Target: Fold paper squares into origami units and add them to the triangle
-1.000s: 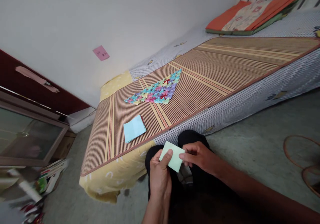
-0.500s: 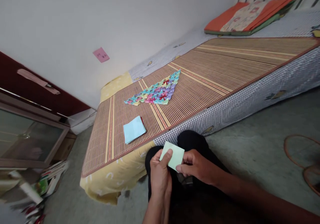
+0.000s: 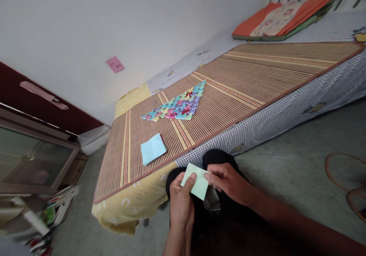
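Observation:
I hold a folded pale green paper point(image 3: 198, 183) over my lap, in front of the bed's edge. My left hand point(image 3: 180, 202) grips its left side with the thumb laid on top. My right hand point(image 3: 227, 181) pinches its right edge with closed fingers. On the striped bamboo mat point(image 3: 243, 80) just beyond lies a small stack of light blue paper squares point(image 3: 153, 148). Farther back on the mat rests a triangular patchwork of multicoloured folded paper pieces point(image 3: 178, 105).
A yellow sheet point(image 3: 128, 206) hangs over the bed's near corner. An orange and green folded cushion point(image 3: 280, 16) lies at the far end. A dark red cabinet with a glass door point(image 3: 31, 153) and scattered books point(image 3: 42, 214) are at the left. Cable loops point(image 3: 345, 180) lie on the floor, right.
My right hand slid down the paper's right edge and came back up; the paper tilted slightly. The left hand kept its grip. The view shifted a little.

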Demonstrator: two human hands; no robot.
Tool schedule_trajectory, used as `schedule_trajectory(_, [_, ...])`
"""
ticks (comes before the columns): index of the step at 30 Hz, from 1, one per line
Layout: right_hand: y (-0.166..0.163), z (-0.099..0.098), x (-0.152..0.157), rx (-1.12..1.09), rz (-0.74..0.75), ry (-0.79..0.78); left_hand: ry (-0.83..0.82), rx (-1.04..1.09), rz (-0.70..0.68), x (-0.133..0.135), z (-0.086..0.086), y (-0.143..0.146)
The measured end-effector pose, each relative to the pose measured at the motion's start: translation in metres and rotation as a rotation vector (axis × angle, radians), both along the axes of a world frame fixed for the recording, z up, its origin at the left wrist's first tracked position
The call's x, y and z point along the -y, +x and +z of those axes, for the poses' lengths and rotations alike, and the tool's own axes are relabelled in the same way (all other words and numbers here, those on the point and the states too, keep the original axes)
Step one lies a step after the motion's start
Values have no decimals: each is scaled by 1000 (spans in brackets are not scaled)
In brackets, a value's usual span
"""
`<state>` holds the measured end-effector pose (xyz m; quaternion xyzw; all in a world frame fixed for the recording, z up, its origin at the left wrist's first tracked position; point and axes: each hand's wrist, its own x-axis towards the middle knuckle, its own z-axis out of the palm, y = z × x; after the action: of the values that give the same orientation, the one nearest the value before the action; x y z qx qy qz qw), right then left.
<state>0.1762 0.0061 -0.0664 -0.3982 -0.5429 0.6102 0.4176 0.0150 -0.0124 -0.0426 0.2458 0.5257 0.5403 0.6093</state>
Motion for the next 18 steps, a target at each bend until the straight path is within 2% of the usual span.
schedule_trajectory(4, [18,2,-8,-5,-210,33,6,-54,27,-2,4,-8])
schedule_trajectory(5, [20,4,-9,-11,-208,34,4,-84,-14,-1,4,-9])
schedule_trajectory(8, [12,12,-7,-41,-55,-3,17,-181,-203,2,6,-7])
schedule_trajectory(10, [3,16,-5,-74,-22,7,43,-229,-267,4,6,-5])
schedule_trajectory(14, [-9,17,-4,-58,-113,97,47,-214,-258,4,2,-1])
schedule_trajectory(18, [-7,13,-12,-53,-196,112,82,-272,-217,9,-2,2])
